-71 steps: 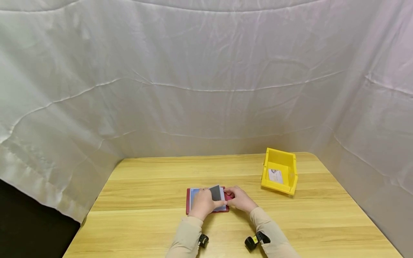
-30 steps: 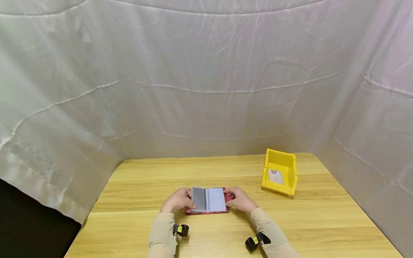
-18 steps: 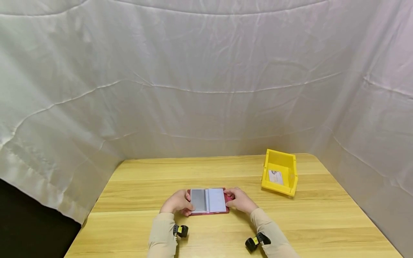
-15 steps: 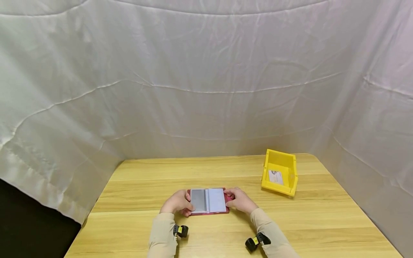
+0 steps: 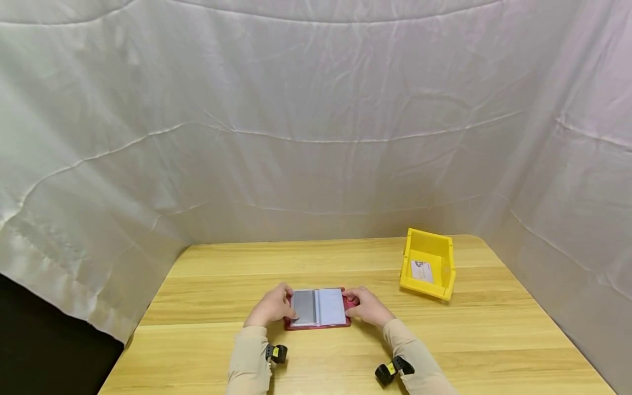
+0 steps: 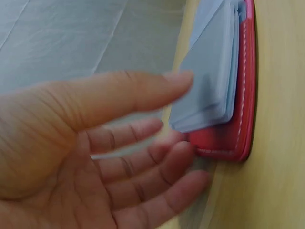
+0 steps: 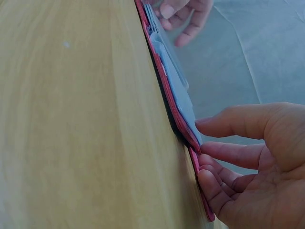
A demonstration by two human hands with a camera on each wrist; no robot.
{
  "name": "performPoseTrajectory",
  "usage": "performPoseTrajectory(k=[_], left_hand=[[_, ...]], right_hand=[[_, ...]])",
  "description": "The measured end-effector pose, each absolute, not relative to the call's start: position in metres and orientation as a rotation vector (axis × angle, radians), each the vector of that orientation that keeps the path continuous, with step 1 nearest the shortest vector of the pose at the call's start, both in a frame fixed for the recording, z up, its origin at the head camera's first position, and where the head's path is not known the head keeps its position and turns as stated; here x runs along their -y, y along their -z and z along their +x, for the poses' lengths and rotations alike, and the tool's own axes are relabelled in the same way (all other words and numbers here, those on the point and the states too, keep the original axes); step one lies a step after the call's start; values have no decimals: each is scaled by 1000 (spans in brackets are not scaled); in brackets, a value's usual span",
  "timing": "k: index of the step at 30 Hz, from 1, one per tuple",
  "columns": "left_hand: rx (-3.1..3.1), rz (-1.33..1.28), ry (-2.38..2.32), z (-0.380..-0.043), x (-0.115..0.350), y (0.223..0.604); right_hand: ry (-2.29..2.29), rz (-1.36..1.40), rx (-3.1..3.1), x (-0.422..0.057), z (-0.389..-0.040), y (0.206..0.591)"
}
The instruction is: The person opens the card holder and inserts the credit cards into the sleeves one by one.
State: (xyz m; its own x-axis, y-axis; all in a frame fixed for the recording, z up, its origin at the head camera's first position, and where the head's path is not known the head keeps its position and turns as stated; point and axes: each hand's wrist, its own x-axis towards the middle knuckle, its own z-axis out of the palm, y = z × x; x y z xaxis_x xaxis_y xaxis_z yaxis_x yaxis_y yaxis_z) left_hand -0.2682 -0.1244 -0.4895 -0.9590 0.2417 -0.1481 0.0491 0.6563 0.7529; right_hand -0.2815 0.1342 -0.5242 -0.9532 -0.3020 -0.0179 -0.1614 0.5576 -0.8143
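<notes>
A red card holder (image 5: 316, 327) with stitched edges lies unfolded on the table, its clear plastic sleeves (image 5: 330, 306) spread to both sides of the spine. In the left wrist view the stack of sleeves (image 6: 209, 71) stands slightly raised over the red cover (image 6: 240, 109). My left hand (image 5: 270, 308) is at the holder's left edge, thumb tip over the sleeves and the other fingers loosely spread beside the cover. On the right, my right hand (image 5: 367, 306) pinches the holder's edge between thumb and fingers, the red closure tab (image 7: 202, 191) lying by its lower fingers.
A yellow bin (image 5: 412, 283) stands at the back right of the wooden table (image 5: 222, 285), with a white printed card (image 5: 422, 270) in it. Grey fabric (image 5: 316, 164) hangs behind and at both sides. Each sleeve carries a black wrist camera.
My left hand has swung left from over the sleeves, turning one across the spine until it lay flat. Since then its fingers have loosened from the left edge. My right hand has stayed in place.
</notes>
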Motion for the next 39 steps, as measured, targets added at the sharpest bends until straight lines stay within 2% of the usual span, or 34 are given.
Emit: performPoseTrajectory(k=[6, 12, 30, 39], left_hand=[[-2696, 454, -1096, -272, 131, 490], [-2672, 545, -1000, -273, 134, 493], [-2656, 565, -973, -275, 136, 501], [-2636, 537, -998, -273, 137, 503]], right_hand=[[1348, -399, -2640, -134, -282, 524], [1353, -405, -2645, -134, -283, 524], [1497, -352, -2541, -142, -289, 519], [1588, -282, -2577, -172, -304, 490]])
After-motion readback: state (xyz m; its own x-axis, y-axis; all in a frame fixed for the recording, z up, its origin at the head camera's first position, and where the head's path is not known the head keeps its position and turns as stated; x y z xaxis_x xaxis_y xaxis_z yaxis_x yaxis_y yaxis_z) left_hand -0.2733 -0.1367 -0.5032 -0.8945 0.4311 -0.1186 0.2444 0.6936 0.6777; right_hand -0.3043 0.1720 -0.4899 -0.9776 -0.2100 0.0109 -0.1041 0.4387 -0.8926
